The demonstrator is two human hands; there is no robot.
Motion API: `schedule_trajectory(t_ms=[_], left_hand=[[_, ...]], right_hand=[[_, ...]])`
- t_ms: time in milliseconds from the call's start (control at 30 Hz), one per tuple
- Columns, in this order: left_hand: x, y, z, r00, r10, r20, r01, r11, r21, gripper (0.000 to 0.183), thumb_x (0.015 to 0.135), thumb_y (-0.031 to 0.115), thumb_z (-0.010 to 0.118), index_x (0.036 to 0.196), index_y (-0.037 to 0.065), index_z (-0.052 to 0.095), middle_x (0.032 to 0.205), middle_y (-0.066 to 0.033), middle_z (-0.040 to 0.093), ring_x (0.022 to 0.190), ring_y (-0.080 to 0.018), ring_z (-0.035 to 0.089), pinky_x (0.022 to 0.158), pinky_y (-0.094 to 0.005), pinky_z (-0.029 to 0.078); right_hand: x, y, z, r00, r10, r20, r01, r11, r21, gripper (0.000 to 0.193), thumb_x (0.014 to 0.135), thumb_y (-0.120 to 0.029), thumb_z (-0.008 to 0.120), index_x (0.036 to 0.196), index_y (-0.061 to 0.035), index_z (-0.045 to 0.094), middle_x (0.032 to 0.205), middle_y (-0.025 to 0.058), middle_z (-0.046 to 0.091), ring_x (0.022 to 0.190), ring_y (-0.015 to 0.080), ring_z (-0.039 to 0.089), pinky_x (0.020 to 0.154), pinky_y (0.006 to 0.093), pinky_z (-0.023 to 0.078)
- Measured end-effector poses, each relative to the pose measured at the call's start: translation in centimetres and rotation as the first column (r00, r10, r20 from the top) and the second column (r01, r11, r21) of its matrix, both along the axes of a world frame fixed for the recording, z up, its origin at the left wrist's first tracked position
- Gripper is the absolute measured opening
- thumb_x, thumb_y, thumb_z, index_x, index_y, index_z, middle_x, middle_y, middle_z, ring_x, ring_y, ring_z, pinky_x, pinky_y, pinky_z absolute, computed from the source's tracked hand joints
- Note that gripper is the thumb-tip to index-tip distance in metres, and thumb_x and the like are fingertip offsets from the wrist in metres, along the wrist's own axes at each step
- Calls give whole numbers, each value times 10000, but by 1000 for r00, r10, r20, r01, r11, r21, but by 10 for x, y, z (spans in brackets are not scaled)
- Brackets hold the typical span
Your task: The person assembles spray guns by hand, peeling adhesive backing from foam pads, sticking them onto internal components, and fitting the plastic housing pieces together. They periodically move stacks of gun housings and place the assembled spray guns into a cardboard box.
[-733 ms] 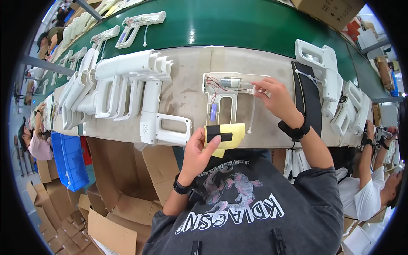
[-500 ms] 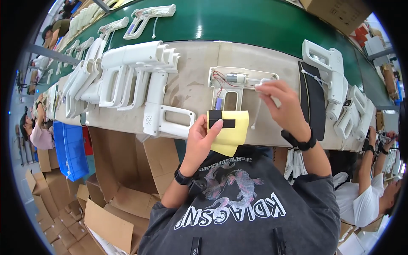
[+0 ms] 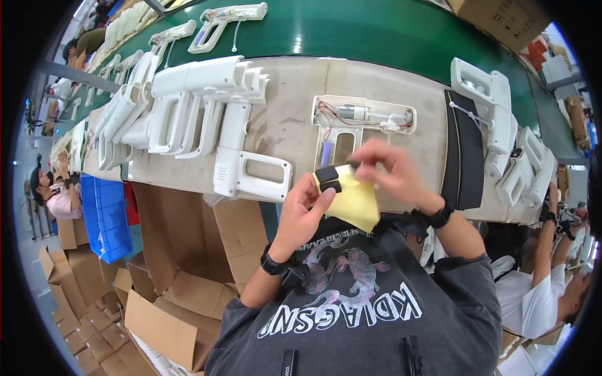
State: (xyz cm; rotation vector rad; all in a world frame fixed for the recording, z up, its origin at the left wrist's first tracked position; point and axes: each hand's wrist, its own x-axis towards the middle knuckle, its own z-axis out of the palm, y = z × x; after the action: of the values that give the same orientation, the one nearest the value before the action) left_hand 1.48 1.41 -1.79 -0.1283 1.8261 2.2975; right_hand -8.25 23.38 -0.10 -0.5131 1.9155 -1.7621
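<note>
My left hand [image 3: 300,210] grips a yellow backing sheet [image 3: 359,210], with the thumb pressed beside black pads [image 3: 327,178] stuck on it. At the sheet's upper right edge, my right hand [image 3: 396,178] pinches a small black pad, partly hidden by the fingers. Just beyond both hands lies an open white gun-shaped half shell [image 3: 376,105] on the bench. Inside it are a silver motor [image 3: 351,113], red wires and a purple cylinder [image 3: 326,153] in the handle.
Stacked white gun-shaped housings [image 3: 188,113] stand left, with more at right [image 3: 495,113] beside a black strip [image 3: 463,150]. A green belt [image 3: 351,31] carries open shells. Cardboard boxes [image 3: 182,238] and a blue bin [image 3: 105,219] sit lower left. Co-workers are at both sides.
My right hand has come down from the shell's right end to the yellow sheet and now pinches a black pad at its edge. The sheet has tilted in my left hand.
</note>
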Motion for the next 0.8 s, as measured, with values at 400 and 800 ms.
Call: schedule_trajectory(t_ms=[400, 800], left_hand=[[11, -11, 1, 998, -19, 59, 16, 998, 55, 195, 1034, 143, 597, 1165, 1, 572, 1084, -37, 680, 983, -66, 606, 896, -248, 474], [8, -13, -6, 998, -5, -70, -9, 978, -207, 232, 977, 153, 675, 868, 19, 520, 756, -10, 480, 701, -81, 453, 622, -272, 413]], right_hand=[[-79, -16, -4, 666, 62, -743, 316, 879, 357, 242, 810, -100, 786, 1029, -25, 713, 980, 82, 665, 970, 293, 600, 842, 386, 498], [-13, -35, 24, 801, 211, -560, -84, 966, 245, 289, 827, -111, 797, 1105, -57, 740, 1012, 103, 676, 939, 277, 638, 830, 370, 519]])
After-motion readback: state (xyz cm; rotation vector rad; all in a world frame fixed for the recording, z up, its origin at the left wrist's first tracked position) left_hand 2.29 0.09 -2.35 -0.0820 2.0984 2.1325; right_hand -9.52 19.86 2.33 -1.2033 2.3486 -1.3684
